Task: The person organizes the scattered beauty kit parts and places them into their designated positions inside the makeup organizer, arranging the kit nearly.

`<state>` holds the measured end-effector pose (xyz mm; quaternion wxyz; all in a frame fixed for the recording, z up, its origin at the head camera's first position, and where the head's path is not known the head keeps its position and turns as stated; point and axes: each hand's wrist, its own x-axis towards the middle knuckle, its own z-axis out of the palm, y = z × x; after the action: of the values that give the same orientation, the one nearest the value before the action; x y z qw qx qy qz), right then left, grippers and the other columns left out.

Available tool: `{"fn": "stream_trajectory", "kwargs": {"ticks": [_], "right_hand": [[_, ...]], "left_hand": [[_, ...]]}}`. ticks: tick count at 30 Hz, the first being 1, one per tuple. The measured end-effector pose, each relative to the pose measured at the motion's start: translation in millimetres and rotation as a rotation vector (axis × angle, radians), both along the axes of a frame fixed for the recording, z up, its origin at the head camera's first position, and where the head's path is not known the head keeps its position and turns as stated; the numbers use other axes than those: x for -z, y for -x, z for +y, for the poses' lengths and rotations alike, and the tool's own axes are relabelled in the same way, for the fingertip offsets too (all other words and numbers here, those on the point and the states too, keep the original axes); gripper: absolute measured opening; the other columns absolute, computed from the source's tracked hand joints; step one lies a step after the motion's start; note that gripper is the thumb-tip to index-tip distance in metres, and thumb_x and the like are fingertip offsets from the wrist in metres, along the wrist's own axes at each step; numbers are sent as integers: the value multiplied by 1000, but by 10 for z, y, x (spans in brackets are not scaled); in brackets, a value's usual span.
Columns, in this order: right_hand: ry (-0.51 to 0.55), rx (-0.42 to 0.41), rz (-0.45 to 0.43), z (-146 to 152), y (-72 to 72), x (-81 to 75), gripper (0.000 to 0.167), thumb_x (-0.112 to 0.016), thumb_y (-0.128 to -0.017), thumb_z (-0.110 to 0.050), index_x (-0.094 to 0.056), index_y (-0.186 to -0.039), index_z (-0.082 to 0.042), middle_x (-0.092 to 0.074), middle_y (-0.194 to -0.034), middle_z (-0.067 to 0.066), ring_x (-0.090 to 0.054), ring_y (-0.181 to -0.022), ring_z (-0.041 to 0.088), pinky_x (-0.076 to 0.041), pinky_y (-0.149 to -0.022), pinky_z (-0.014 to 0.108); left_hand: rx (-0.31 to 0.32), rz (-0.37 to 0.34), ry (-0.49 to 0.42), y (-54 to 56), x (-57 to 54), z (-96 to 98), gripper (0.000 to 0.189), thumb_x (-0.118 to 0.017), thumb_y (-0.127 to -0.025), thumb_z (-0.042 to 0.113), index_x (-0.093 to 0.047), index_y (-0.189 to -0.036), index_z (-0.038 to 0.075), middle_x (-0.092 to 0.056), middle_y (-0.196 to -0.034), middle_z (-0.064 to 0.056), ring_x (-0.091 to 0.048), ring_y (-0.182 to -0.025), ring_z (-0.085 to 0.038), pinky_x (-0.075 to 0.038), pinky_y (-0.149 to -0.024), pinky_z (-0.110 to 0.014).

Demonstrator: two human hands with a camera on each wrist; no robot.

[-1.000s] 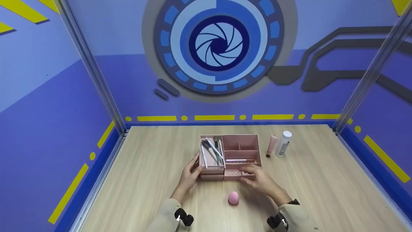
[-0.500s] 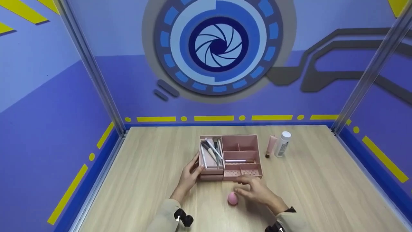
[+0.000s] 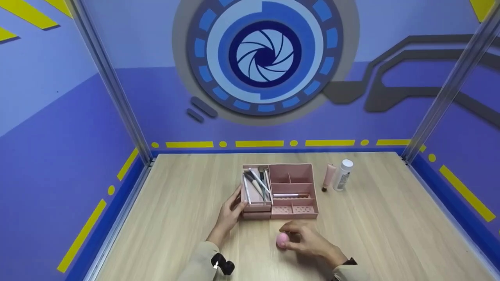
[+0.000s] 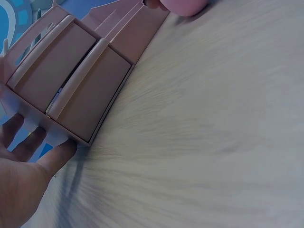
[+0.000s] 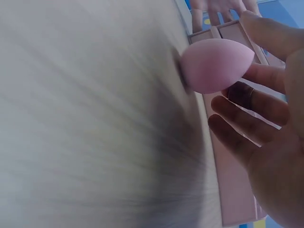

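Note:
A pink makeup organizer (image 3: 295,215) stands mid-table, makeup brushes (image 3: 258,185) lying in its upper-left tray. My left hand (image 3: 230,212) touches the organizer's left side, its fingertips against the wall in the left wrist view. In front sits a pink egg-shaped makeup sponge (image 5: 216,65) on the table. Around the sponge, my right hand (image 3: 308,238) has its thumb and fingers spread to either side. The right wrist view shows the thumb tip apart from the sponge and the index finger partly hidden behind it. A dark ring (image 5: 241,95) sits on one finger.
Right of the organizer are a pink tube (image 3: 329,176) with a dark cap and a white bottle (image 3: 343,177). Slim pink-handled brushes (image 3: 291,195) lie in the organizer's middle-right section. Blue-purple panels (image 3: 265,132) on metal posts surround the wooden table (image 3: 183,179).
My right hand has moved from the organizer's front-right compartments down and toward me to the sponge. My left hand has stayed at the organizer's left side.

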<state>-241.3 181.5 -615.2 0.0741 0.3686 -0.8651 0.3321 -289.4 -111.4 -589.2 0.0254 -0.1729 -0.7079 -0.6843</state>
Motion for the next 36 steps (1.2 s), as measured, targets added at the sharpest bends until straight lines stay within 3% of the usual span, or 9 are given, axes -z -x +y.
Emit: {"fn": "stream_trajectory", "kwargs": {"ticks": [12,18,23,31,36], "right_hand": [[3,44,-93,-44,-42,53,38,-77,-82,-27,-68,-115,-10,-70,-110,1,-65,-100,17,-55,-89,38],[29,39,-106,-41,-5,18,38,-78,-81,-22,-69,-113,-5,-70,-107,2,-64,-98,14,-58,-84,34],[66,34,-172,-27,49,-24,39,-78,-82,-20,-66,-115,-2,-69,-109,7,-65,-98,16,-60,-83,32],[80,84,-184,8,213,-177,39,-77,-84,-22,-67,-116,-3,-69,-109,7,-68,-96,21,-60,-84,38],[54,125,-77,9,304,-250,40,-80,-80,-18,-68,-114,-3,-69,-106,7,-68,-92,20,-60,-81,39]], "left_hand": [[-5,7,-15,-5,4,10,60,-58,-97,9,-32,-150,-1,-35,-153,-22,-41,-136,-36,-41,-104,-15],[-18,-18,17,-14,-13,2,60,-58,-97,11,-33,-151,3,-35,-154,-18,-39,-139,-34,-38,-105,-14],[-18,-21,43,-11,-26,-4,60,-58,-98,13,-32,-151,3,-32,-156,-15,-36,-141,-32,-35,-110,-18],[-14,-9,33,-22,-39,-4,61,-58,-98,13,-32,-151,2,-32,-156,-19,-36,-141,-34,-36,-110,-19],[-18,-9,35,-16,-39,-1,61,-58,-98,14,-32,-151,3,-32,-156,-17,-34,-142,-32,-33,-111,-18]]}}
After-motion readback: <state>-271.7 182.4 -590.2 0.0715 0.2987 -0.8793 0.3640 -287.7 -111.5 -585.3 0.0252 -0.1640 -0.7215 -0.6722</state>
